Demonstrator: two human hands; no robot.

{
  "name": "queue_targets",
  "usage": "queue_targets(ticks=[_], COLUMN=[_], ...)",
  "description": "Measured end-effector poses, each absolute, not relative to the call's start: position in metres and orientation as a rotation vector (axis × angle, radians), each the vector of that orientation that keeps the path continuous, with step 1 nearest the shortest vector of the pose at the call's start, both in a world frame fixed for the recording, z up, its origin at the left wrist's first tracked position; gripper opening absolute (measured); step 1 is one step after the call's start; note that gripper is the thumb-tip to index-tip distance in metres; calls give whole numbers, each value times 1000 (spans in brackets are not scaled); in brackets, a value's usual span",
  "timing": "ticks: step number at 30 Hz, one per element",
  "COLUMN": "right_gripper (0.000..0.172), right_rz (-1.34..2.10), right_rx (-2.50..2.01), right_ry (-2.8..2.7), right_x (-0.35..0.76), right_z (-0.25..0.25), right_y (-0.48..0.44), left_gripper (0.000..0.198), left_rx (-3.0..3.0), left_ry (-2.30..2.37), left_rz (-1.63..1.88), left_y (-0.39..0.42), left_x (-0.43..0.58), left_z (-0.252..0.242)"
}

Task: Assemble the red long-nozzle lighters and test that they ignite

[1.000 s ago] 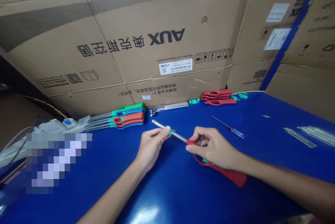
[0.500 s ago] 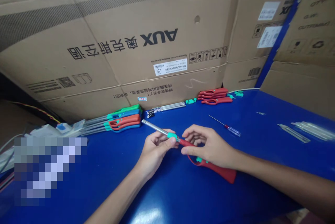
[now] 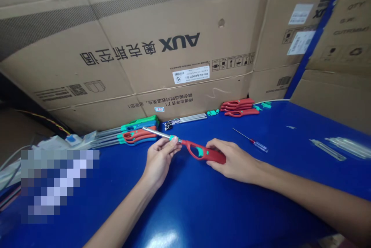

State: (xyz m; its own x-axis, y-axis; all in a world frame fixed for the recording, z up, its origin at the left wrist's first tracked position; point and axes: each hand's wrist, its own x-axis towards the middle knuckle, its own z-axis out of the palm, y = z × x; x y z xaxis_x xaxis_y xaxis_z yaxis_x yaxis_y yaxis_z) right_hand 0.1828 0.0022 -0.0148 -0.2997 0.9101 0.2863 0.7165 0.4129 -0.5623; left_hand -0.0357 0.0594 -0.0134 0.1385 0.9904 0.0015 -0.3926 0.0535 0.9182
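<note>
Red plastic fills the right hand (image 3: pixel 228 160), whose fingers wrap the back end of a lighter (image 3: pixel 213 155) near the middle of the frame. The left hand (image 3: pixel 160 159) pinches a green collar (image 3: pixel 172 137) on the lighter's metal tube (image 3: pixel 155 131), close to the red nose; the fingers partly hide that joint, so whether the collar is fully seated cannot be told. The step in hand seems to be fitting the collar where tube meets handle; the next move would call for a firm right grip, with pressure from the left along the tube. Beyond the tube's tip, left of centre, lies a stack of lighters (image 3: pixel 140 136) with tubes attached. Along the back edge, going right, come loose metal tubes (image 3: pixel 193 118), small green pieces (image 3: pixel 213 112) and red handles (image 3: pixel 246 112). A screwdriver (image 3: pixel 260 146) rests right of centre, clear plastic strips (image 3: pixel 350 146) lie at the far right, and cardboard (image 3: pixel 174 4) stands across the top.
</note>
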Motion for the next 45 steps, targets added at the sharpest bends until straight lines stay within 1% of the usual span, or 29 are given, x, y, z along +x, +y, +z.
queue_targets(ticks=[6,11,15,19,23,25,29,33,36,38,41,45], right_gripper=[26,28,26,31,40,41,34,35,38,39,39,28], right_rz=[342,415,668,1002,1364,1515,1632,1735,1700,1627,1482,1167], right_rx=[-1193,-1074,-1085,-1092,-1100,-1074,-1039,-946,-898,-908,-976,-1025], right_ry=[-2084,-2037,-1969,-1815,-1503,-1364,-1265,-1179,-1234,-1300,-1401,-1544], right_x=[183,181,179,175,173,172,170,169,169,169,168,164], right_z=[-20,-19,-12,-7,-5,-4,-1,-1,-3,-5,-7,-14], right_y=[3,0,-3,-3,0,2,1,-3,-4,-4,-4,-7], left_gripper=[31,38,38,36,35,35,35,34,28,22,21,21], left_rx=[921,898,898,916,939,948,967,987,992,991,983,963], left_ry=[764,742,734,725,708,700,691,692,697,697,702,700], left_rz=[1222,1189,1174,1166,1142,1133,1120,1135,1154,1153,1143,1138], left_y=[55,52,50,51,50,50,49,48,46,44,42,41], left_x=[-34,-32,-31,-31,-31,-32,-34,-34,-32,-31,-30,-30], left_z=[-11,-10,-10,-10,-10,-11,-10,-9,-8,-7,-6,-7])
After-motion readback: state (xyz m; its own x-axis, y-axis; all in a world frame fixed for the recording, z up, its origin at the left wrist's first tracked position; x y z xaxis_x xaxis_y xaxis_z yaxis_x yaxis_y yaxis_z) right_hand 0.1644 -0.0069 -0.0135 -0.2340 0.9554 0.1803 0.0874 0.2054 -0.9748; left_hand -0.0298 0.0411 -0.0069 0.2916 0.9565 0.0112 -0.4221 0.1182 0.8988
